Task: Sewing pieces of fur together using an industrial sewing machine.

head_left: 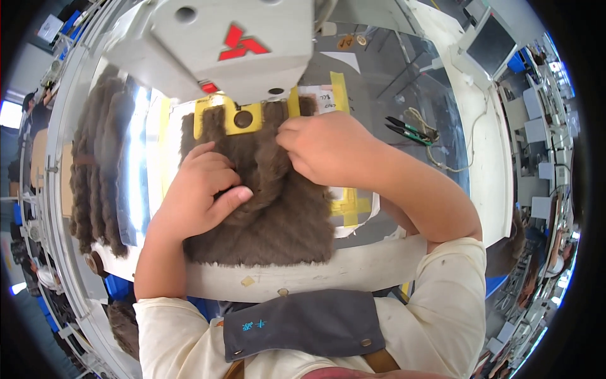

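Note:
A brown plush fur piece [265,234] lies on the bench in front of me, its upper part bunched into a fold and reaching under the white sewing machine head [233,31]. My left hand [211,189] rests on its left side, fingers bent over the pile and thumb apart from them. At the upper right edge, my right hand [328,145] has its fingers pressed together, pinching the fur; the fingertips are partly sunk in the pile. Between the hands and the machine, a yellow plate [245,129] with a round hole lies against the fur. The needle area is mostly hidden.
Green-handled thread snips [407,131] lie with a pale cord [472,136] at the right. Rolled brown fur strips [95,170] hang at the left. Yellow tape [346,207] marks the bench by the fur. A monitor [491,44] stands far right.

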The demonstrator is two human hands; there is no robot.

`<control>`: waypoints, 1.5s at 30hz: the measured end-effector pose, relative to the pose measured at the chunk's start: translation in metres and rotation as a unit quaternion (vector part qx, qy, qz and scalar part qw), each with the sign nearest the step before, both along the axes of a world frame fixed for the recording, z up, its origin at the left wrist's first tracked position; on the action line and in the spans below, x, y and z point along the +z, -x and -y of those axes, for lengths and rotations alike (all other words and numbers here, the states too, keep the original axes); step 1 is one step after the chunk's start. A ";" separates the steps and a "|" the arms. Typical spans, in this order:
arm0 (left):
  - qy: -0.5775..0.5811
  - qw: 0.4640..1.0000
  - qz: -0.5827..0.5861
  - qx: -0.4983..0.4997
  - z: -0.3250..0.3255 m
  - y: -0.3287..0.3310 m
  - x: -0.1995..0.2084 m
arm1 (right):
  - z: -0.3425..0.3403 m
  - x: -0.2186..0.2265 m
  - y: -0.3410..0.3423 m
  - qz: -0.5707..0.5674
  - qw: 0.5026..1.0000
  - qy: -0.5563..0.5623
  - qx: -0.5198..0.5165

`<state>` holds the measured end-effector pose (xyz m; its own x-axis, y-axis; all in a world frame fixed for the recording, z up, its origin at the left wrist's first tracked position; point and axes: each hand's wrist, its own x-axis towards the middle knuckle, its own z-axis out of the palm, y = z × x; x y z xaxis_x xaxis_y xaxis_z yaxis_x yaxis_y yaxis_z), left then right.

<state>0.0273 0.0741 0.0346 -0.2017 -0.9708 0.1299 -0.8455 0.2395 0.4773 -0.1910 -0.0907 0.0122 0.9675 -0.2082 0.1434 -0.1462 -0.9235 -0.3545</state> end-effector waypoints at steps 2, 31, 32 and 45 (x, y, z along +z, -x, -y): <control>0.004 0.998 -0.012 -0.066 -0.004 -0.005 0.001 | -0.001 0.003 -0.001 -0.010 1.000 0.000 -0.004; 0.128 0.978 -0.029 -0.162 -0.005 0.030 -0.031 | -0.051 0.065 0.032 -0.235 0.972 0.014 0.016; 0.144 0.979 -0.055 -0.134 -0.006 0.026 -0.028 | -0.056 0.063 0.035 -0.238 0.971 0.016 0.014; -0.097 0.979 -0.118 0.137 -0.001 0.013 -0.022 | -0.159 0.028 0.102 0.042 0.995 -0.081 -0.048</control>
